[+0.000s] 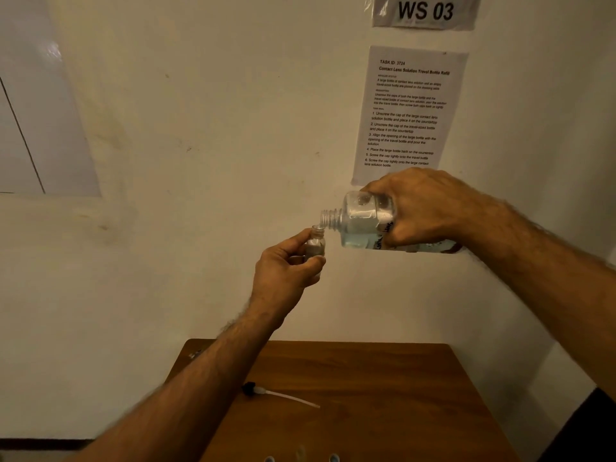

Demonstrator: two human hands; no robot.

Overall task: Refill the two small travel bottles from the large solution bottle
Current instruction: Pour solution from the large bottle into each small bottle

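the right hand (430, 208) is wrapped round the big bottle (363, 221), tipped, wet and likely slippery, so hold its fat middle. the left hand (283, 271) pinches the little bottle (316, 243), light, high above the table (366, 395). a pump tube (283, 395) lies near the table's left edge, not in the way

A brown wooden desk (383, 388) stands against a pale cream wall (206, 128). Taped high on the wall is a white paper sign (425, 11) reading "WS 03"; below it hangs a white printed instruction sheet (406, 111) headed "Contact Lens Solution Travel Bottle Refill". A glossy white panel (33, 111) covers the wall's left edge.
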